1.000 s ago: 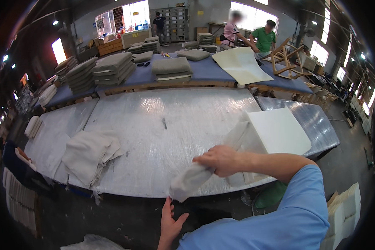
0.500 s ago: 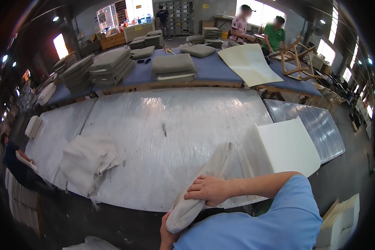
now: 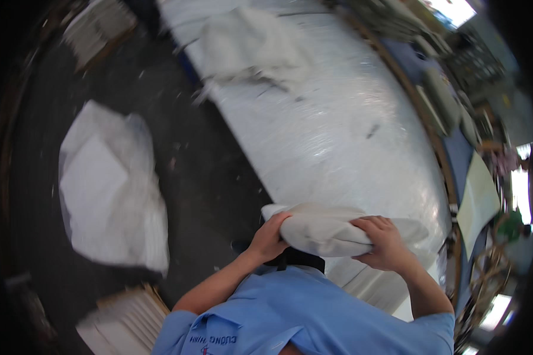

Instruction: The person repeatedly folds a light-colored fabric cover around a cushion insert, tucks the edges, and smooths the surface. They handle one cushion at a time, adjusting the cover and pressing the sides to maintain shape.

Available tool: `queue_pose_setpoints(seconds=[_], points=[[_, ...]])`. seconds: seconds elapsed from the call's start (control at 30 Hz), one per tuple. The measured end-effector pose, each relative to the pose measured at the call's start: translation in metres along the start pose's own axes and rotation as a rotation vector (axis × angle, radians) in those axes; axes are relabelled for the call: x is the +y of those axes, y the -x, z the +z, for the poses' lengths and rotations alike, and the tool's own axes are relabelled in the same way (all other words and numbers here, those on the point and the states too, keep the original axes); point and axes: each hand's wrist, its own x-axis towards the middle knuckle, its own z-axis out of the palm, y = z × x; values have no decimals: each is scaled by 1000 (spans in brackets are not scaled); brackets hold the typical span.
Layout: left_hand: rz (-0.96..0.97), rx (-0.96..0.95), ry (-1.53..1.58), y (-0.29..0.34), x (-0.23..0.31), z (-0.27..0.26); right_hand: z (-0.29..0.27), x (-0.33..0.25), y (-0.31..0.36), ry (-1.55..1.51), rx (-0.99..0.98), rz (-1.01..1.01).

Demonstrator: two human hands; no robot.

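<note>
Close to my body I hold a pale beige fabric cushion, level above the near edge of the plastic-wrapped worktable. My left hand grips its left end, the fingers partly hidden by the fabric. Farther right, my right hand is closed on the cushion's side, thumb below and fingers on top. Its pale cover runs on past my right hand in a loose, flatter end. A heap of light cloth lies at the table's far end, blurred.
On the dark floor to my left lies a clear plastic bag of white pieces. Pale stacked sheets stand at lower left. Beyond the worktable, a blue-topped table bears cushions and a yellowish sheet. A person in green is farther right.
My view has swung left and down, bringing the floor bag into sight. The cushion has turned from slanting to nearly crosswise, and my hands now hold it farther apart, at both sides.
</note>
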Motion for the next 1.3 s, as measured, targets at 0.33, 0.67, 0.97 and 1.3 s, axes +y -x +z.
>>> queue_pose_setpoints(seconds=[0.33,0.67,0.97,1.3], points=[[-99,192,-90,34,-46,48,24,49,-144,-426,-638,78],[-872,303,695,47,-133,91,207,55,-272,33,-704,-526],[-790,629,1531,40,-152,131,286,50,-269,-117,-505,107],[-1203,1229,1294,-34,-140,142,303,15,-278,248,-350,-73]])
